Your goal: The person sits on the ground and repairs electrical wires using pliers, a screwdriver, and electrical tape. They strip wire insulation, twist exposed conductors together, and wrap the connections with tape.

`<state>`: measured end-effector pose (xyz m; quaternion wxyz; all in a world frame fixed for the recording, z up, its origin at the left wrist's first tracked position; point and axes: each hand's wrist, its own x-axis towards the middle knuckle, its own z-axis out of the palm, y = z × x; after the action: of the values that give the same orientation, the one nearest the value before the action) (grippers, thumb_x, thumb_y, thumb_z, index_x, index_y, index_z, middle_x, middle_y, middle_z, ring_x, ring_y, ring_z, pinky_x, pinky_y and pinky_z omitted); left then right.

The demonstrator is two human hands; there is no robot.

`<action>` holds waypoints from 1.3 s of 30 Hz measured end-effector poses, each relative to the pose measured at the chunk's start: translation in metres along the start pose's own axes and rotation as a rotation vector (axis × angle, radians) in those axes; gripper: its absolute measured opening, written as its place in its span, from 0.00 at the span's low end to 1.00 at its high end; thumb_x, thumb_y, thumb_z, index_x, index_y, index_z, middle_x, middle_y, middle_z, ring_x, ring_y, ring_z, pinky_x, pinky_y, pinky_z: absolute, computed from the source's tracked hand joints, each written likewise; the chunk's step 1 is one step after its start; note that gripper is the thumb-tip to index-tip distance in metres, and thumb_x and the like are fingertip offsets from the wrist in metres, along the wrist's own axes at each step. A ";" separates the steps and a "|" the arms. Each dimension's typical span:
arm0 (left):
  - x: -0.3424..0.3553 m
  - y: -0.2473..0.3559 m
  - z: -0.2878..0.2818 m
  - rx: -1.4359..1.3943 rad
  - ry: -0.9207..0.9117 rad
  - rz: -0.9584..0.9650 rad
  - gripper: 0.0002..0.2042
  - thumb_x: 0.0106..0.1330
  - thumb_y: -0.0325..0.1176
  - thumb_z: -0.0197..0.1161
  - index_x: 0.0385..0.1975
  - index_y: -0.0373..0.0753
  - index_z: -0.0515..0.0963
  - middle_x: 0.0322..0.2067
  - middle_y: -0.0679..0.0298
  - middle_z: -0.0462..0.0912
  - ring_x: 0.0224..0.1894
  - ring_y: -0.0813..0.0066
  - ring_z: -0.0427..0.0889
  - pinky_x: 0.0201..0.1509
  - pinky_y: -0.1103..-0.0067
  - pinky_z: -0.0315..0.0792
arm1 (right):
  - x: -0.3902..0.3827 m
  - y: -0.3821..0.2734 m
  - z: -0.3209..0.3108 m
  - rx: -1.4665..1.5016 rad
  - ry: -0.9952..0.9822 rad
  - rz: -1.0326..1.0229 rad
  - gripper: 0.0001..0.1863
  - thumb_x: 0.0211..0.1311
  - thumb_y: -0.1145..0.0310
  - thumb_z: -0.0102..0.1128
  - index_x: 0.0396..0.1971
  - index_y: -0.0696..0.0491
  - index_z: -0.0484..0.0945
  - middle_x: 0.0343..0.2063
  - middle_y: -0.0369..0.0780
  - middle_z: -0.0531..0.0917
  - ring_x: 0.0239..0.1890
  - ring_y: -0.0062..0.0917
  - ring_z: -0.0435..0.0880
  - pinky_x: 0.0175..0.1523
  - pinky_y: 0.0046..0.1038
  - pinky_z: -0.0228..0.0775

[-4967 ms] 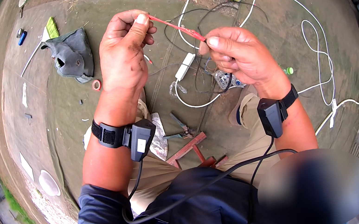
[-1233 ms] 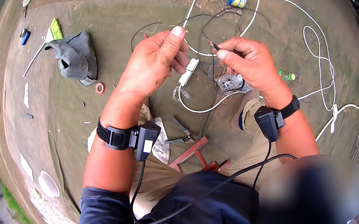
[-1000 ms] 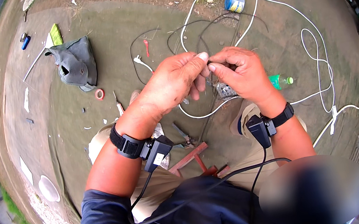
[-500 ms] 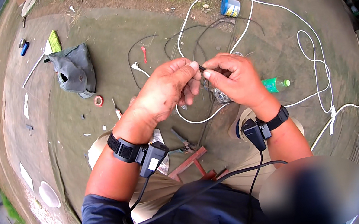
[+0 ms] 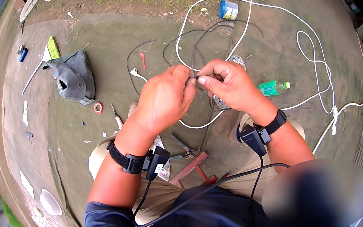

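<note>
Two bare hands are meeting in front of us, and between their fingertips we are holding a short bit of dark wire [image 5: 195,77]. Our left hand [image 5: 166,94] is showing its back and closing thumb and fingers on it from the nine-o'clock side, its knuckles hiding part of that grip. Our right hand [image 5: 226,82] is pinching from the three-o'clock side with thumb and forefinger. We are probably gripping so close together because something so thin is calling for fine control, each hand steadying the other.

Taking that meeting point as the dial's centre, we are seeing a white plug [image 5: 134,71] lying between nine and ten, a small red piece [image 5: 142,60] at ten, and a blue-and-white can [image 5: 228,10] tipping over at one. White cable [image 5: 289,14] is looping from twelve round to four, seemingly left loose to stay clear of our fingers. A green bottle [image 5: 268,89] is lying on its side just past three. Red tape [image 5: 95,108] near nine, a screwdriver-like tool [image 5: 120,122] near eight and pliers [image 5: 188,152] near seven are resting on the mat [image 5: 73,149], presumably for easy reach.
</note>
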<state>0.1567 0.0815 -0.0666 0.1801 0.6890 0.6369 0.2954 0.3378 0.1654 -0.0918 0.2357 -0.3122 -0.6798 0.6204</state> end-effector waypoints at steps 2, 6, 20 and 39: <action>-0.001 0.000 -0.001 0.011 -0.027 -0.005 0.06 0.65 0.31 0.58 0.32 0.34 0.73 0.25 0.49 0.79 0.28 0.46 0.78 0.30 0.64 0.72 | 0.000 -0.001 -0.001 -0.088 0.014 -0.070 0.05 0.63 0.72 0.62 0.32 0.59 0.81 0.25 0.38 0.82 0.28 0.21 0.79 0.33 0.26 0.70; 0.002 0.001 -0.011 -0.415 -0.252 -0.306 0.07 0.67 0.32 0.55 0.32 0.35 0.74 0.24 0.58 0.80 0.24 0.61 0.81 0.26 0.71 0.70 | 0.000 -0.011 -0.001 -0.306 0.050 -0.212 0.04 0.60 0.72 0.63 0.31 0.57 0.81 0.26 0.41 0.82 0.30 0.30 0.81 0.36 0.30 0.71; 0.002 0.004 -0.004 -1.165 -0.281 -0.783 0.11 0.74 0.38 0.52 0.35 0.39 0.76 0.25 0.66 0.80 0.21 0.79 0.79 0.21 0.85 0.62 | 0.002 -0.010 0.002 -0.424 0.132 -0.359 0.04 0.59 0.72 0.62 0.31 0.57 0.81 0.28 0.42 0.82 0.33 0.37 0.82 0.38 0.34 0.73; -0.001 0.014 0.004 -1.248 -0.086 -0.626 0.08 0.76 0.36 0.51 0.39 0.39 0.74 0.26 0.67 0.78 0.22 0.80 0.75 0.23 0.85 0.63 | 0.008 -0.002 0.003 -0.422 0.326 -0.471 0.05 0.55 0.71 0.68 0.32 0.53 0.86 0.28 0.39 0.81 0.32 0.32 0.81 0.37 0.31 0.72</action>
<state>0.1702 0.0790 -0.0610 0.6439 0.2519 0.5089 0.5128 0.3300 0.1685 -0.0907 0.4079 -0.2836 -0.7998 0.3369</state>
